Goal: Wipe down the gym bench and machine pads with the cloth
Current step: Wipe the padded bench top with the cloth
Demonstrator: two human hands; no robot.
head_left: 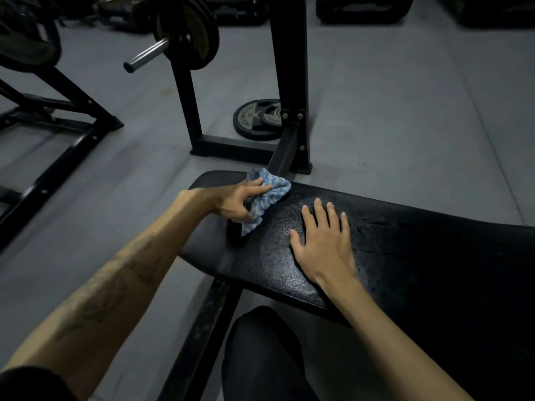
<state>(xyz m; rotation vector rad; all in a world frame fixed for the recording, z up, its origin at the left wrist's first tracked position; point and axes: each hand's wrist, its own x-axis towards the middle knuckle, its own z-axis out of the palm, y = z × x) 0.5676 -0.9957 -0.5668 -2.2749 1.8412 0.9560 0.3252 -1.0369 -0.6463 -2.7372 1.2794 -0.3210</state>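
Head view: a black padded gym bench [390,241] runs from the middle of the frame out toward 4 o'clock, its textured top scuffed and worn. At its far end, toward 11 o'clock from the frame's middle, the left hand [236,202] grips a bunched blue-and-white cloth [267,195], with the fingers curled over the top and the thumb underneath, pressing it onto the pad near the edge. Just beside it, toward 3 o'clock, the right hand [322,244] lies flat on the bench top, palm down, fingers straight and slightly spread, holding nothing. The left forearm bears a tattoo.

Beyond the cloth at 12 o'clock stands a black steel rack upright [289,68], bolted to a base frame on the grey floor [405,111]. A weight plate [257,120] lies flat on the floor behind that upright. At 11 o'clock a barbell sleeve [146,55] juts out, loaded with a dark plate. Another black frame [58,134] sits at 9 o'clock.
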